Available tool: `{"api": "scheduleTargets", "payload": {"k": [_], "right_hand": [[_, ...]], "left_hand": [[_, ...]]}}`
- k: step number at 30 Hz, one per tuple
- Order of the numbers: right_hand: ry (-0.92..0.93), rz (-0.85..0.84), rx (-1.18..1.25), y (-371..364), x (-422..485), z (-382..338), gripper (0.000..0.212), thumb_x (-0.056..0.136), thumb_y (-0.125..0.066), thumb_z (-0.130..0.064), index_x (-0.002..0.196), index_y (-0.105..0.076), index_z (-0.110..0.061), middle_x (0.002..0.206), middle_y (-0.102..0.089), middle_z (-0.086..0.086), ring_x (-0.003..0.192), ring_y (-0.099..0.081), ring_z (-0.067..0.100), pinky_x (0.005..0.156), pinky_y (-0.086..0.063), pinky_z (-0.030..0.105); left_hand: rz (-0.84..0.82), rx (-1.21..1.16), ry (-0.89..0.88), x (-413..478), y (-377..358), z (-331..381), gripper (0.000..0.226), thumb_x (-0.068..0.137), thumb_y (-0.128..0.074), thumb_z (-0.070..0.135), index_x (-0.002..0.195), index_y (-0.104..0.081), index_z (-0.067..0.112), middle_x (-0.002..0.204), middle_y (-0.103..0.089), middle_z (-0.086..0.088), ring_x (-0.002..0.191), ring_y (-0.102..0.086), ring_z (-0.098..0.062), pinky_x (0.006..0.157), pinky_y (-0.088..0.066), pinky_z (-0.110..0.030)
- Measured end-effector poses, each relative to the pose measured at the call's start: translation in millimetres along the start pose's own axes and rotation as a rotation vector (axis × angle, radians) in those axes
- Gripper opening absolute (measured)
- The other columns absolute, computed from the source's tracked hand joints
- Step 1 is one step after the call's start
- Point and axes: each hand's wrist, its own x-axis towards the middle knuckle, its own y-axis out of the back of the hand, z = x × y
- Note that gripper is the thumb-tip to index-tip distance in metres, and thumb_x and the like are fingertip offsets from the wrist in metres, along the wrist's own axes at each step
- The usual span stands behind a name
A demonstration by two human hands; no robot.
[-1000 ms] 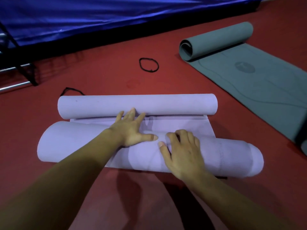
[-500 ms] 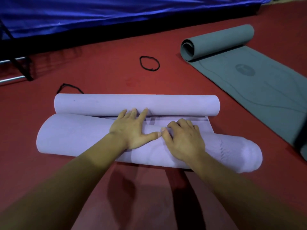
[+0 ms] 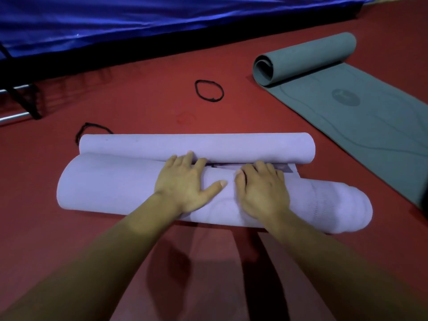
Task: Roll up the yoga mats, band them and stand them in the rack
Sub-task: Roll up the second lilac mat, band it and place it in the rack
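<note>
Far left edge: a metal bar (image 3: 14,115), with a shiny blue cover (image 3: 139,19) running along the top of the frame. On the red floor (image 3: 143,105) at left-center, a black band (image 3: 92,127) peeks out from behind the purple mat (image 3: 104,181). That mat lies across the middle as a fat roll, its far end curled into a thinner roll right against it. Left hand (image 3: 185,181) is palm-down on the fat roll, fingers spread flat, not gripping. A second band (image 3: 209,90) sits above center. Right hand (image 3: 261,188) presses flat beside the left. Upper right: a half-rolled grey-green mat (image 3: 370,117).
</note>
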Motion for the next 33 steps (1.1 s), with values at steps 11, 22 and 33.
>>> {"api": "scheduleTargets", "payload": {"k": [11,22,33], "right_hand": [[-0.048,-0.118,-0.052,23.6,-18.4,-21.4,0.049,0.096,-0.034,-0.048,0.113,-0.066,-0.015,0.113,-0.058,0.012,0.104,-0.057,0.034,0.089,-0.046,0.047],[0.047,-0.126,0.011,9.7,4.1,1.0,0.048,0.099,-0.038,-0.047,0.129,-0.066,-0.021,0.118,-0.063,0.008,0.111,-0.059,0.031,0.099,-0.040,0.044],[0.066,-0.372,0.041,15.4,62.1,9.1,0.053,0.096,-0.021,-0.051,0.122,-0.060,-0.027,0.126,-0.062,-0.003,0.121,-0.055,0.024,0.101,-0.039,0.043]], "left_hand": [[-0.144,-0.066,-0.061,14.5,10.9,-7.4,0.104,0.072,-0.012,0.097,0.143,-0.045,0.028,0.136,-0.048,-0.009,0.127,-0.046,-0.026,0.110,-0.030,-0.043],[-0.036,-0.142,-0.015,48.0,5.6,-12.6,0.090,0.075,-0.014,0.086,0.124,-0.057,0.025,0.117,-0.049,0.000,0.112,-0.048,-0.023,0.098,-0.041,-0.041],[0.080,-0.061,-0.012,49.2,4.5,-5.3,0.089,0.074,-0.025,0.093,0.121,-0.066,0.030,0.106,-0.064,0.002,0.102,-0.060,-0.024,0.097,-0.040,-0.041]]}}
